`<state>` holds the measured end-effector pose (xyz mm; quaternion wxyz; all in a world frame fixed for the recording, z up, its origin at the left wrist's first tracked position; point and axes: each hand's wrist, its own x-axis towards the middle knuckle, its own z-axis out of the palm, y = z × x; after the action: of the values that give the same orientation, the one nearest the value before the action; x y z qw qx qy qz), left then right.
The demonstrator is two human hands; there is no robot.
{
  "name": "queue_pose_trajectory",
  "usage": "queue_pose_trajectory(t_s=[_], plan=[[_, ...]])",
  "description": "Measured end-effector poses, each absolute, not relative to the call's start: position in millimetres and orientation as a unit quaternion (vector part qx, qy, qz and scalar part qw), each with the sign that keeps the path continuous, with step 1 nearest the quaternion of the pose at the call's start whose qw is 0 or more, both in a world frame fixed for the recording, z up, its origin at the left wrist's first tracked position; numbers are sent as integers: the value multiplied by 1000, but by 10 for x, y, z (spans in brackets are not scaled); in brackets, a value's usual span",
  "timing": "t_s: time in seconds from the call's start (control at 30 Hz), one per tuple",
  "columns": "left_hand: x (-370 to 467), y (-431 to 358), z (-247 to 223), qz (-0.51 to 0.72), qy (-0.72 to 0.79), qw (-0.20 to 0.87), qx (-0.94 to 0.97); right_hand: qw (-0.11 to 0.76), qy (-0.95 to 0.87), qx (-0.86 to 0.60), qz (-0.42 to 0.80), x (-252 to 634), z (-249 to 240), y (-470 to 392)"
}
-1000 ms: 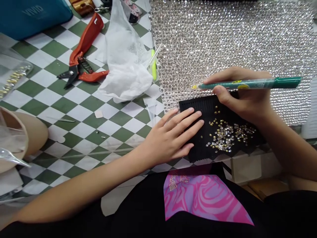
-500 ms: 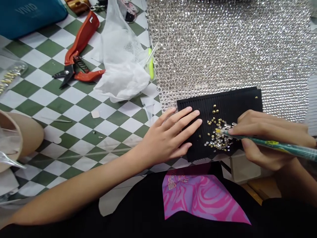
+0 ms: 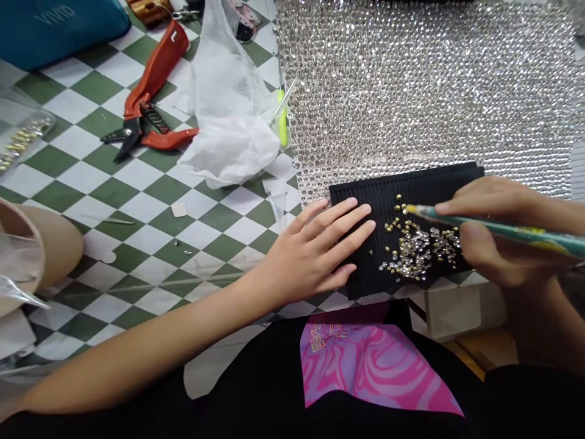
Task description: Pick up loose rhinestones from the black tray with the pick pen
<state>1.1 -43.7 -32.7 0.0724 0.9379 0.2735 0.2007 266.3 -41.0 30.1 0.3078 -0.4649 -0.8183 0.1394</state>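
My left hand point(image 3: 315, 250) lies flat with spread fingers on the left end of a black ridged tray point(image 3: 354, 190). Loose rhinestones point(image 3: 414, 253), some gold-backed and some clear, are heaped on the tray's middle. Between thumb and fingers, my right hand point(image 3: 507, 225) grips a green pencil point(image 3: 507, 229) with a yellow tip. That tip is at a few gold stones above the main heap; whether one sticks to it I cannot tell. The right hand hides the tray's right end.
Behind the tray spreads a sheet of silver rhinestones point(image 3: 411, 85). Red-handled pruning shears point(image 3: 146, 103), a crumpled white bag point(image 3: 233, 134) and a lime-green handled tool point(image 3: 282, 119) lie on the checkered tablecloth point(image 3: 82, 131). A beige round container point(image 3: 59, 244) stands at left.
My right hand has moved up and slightly right with the pencil, whose tip has left the heap for the stones above. My left hand keeps its place on the tray.
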Motion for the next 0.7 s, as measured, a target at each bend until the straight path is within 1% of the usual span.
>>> queue_pose_trajectory(t_s=[0.17,0.53,0.7], plan=[[3,-439,-318,197,276,72,938,308,-821,-474,76,2622,207,-155],[-1,-440,-313,193,278,79,937,265,-861,-431,64,2497,107,73],[-1,-446,-314,194,278,82,937,271,-859,-431,61,2548,156,21]])
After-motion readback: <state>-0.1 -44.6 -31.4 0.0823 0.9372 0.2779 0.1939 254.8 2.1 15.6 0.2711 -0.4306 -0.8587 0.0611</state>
